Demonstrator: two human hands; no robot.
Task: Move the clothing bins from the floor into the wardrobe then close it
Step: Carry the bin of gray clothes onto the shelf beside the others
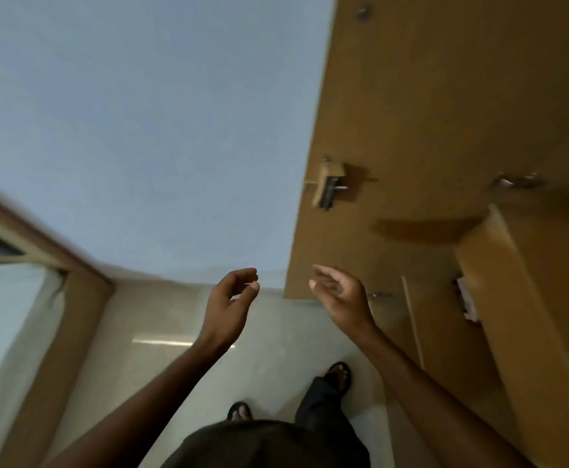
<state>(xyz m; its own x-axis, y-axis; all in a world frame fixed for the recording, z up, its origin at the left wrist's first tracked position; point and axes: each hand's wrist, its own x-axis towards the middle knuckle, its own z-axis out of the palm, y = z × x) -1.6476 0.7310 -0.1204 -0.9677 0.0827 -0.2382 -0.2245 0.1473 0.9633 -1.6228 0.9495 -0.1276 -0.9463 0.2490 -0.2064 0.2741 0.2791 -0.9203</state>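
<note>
At the centre of the head view, both bare forearms reach forward over a pale glossy floor (161,319). The left hand (231,304) is loosely curled, thumb and forefinger nearly meeting, and holds nothing. The right hand (338,297), at about 3 o'clock from the left and apart from it, is spread palm-up with fingers slack, also holding nothing.

From 12 to 4 o'clock stands the brown wooden wardrobe (428,96). Its lock plate with a small metal handle (330,185) sits near the panel edge at about 1 o'clock from the right hand; a second metal handle (516,181) lies further toward 3 o'clock. A lighter brown door leaf (512,298) juts out at an angle at 3 to 4 o'clock, with something pale visible in the dark gap behind its edge, too blurred to identify. No clothing bin can be made out in this view.

A plain blue-grey wall (141,130) fills 10 to 12 o'clock. A wooden door frame (57,315) and white curtain (6,325) occupy 8 to 9 o'clock. At 6 o'clock, two feet in dark sandals (338,376) stand on the floor, below dark trousers.
</note>
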